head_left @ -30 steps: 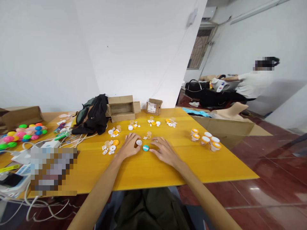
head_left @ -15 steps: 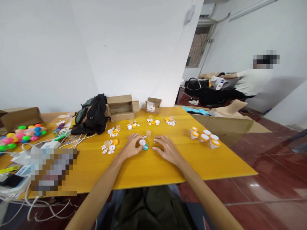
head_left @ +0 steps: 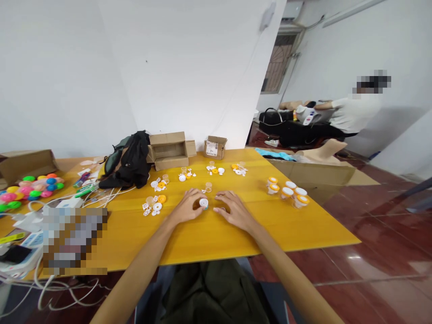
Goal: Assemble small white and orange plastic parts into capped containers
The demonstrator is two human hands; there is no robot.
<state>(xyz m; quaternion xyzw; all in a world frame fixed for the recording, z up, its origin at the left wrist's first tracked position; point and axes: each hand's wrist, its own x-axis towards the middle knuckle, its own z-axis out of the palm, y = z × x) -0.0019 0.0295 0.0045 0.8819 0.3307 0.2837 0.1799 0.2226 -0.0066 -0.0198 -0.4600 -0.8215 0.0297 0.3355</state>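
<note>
On the head cam I've got the left hand (head_left: 186, 206) pinching a white disc (head_left: 203, 202) between thumb and fingers, right above a teal piece (head_left: 206, 208) that's mostly covered by it, so I honestly can't tell if those two touch. The right hand (head_left: 233, 210) is just beside them, curved over the desk (head_left: 209, 245) with thumb and fingers spread apart; there's something tiny in that gap, too small for me to make out. Just past the hands I see a clear cup (head_left: 208, 185). Off to the left there's a pile with a white wheel (head_left: 157, 207) and an orange ring (head_left: 162, 199), and well over to the right, some lidded cups (head_left: 287, 192).
</note>
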